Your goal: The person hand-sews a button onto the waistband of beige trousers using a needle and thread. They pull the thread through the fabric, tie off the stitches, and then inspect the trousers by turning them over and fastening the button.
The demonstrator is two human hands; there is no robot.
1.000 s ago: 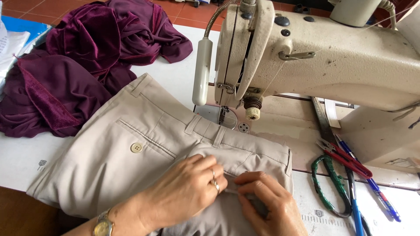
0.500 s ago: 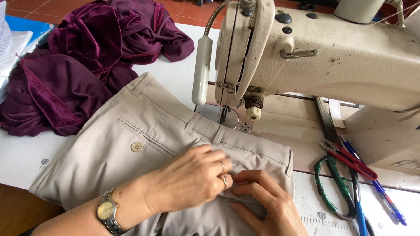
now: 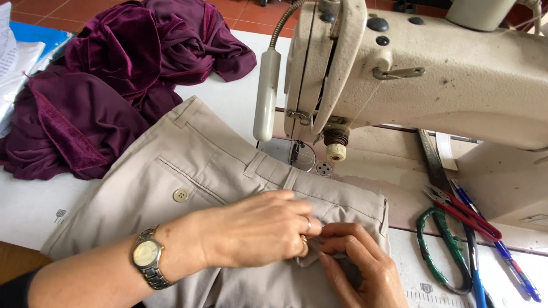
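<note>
while the beige trousers (image 3: 194, 188) lay flat on the white surface (image 3: 34, 205) just before the sewing machine (image 3: 422, 74), your left hand (image 3: 257, 228) and right hand (image 3: 354, 262) met at the waistband, fingertips touching, both pinching a small fold of cloth. purple velvet fabric (image 3: 108, 80) lay beside.
</note>
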